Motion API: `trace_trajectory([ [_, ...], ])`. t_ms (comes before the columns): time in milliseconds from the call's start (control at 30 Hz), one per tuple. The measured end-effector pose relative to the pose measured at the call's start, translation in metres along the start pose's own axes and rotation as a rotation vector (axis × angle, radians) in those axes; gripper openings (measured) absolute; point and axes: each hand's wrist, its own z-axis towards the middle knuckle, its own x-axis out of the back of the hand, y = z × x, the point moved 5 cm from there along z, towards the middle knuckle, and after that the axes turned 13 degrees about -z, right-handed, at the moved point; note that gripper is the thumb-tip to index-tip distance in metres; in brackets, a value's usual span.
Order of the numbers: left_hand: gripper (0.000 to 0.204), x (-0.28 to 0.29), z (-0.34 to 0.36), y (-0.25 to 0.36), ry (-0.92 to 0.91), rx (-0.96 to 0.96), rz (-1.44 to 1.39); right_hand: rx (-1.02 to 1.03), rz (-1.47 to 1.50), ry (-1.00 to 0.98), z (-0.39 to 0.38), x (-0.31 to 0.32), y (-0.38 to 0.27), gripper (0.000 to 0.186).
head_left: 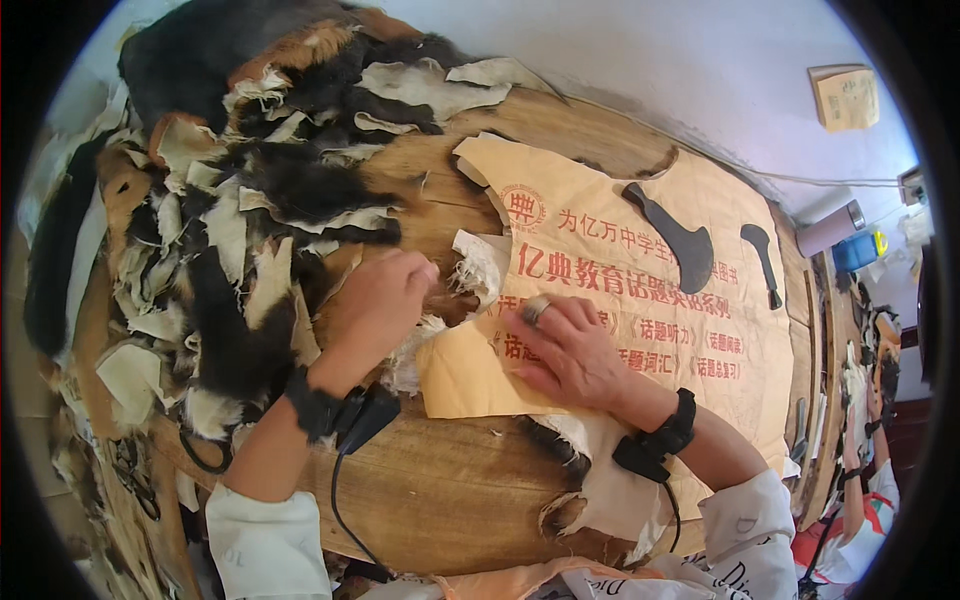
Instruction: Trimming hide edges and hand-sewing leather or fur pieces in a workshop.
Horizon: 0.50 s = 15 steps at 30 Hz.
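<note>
A large tan paper pattern with red print (640, 200) lies over hide pieces on the wooden table. My right hand (575, 350) rests on its lower left part, fingers spread, a metal band round one finger. My left hand (385, 300) is closed, fingertips pinched near the pattern's left edge, beside a whitish, frayed hide piece (482, 265). Whatever lies between those fingertips is too small to make out. Below the pattern, a pale hide piece with dark fur (610, 480) sticks out. A dark, broad-bladed knife (682, 245) lies on the paper, and a smaller dark-bladed tool (763, 262) is farther right.
Black, white and brown fur scraps (250, 200) are heaped along the left. Bare wood (440, 490) shows in front of me. A mauve cylinder (830, 228) and a blue and yellow container (860, 250) stand at the right. Another person's arm (853, 490) shows at the right edge.
</note>
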Motion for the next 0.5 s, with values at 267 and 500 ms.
trace_trajectory([
  [267, 0.069, -0.043, -0.091, 0.07, -0.211, -0.394, 0.157, 0.106, 0.071, -0.04, 0.001, 0.001, -0.007, 0.041],
  [500, 0.077, -0.056, -0.096, 0.045, -0.235, -0.327, 0.272, 0.104, 0.064, 0.005, 0.003, -0.003, -0.002, 0.037],
])
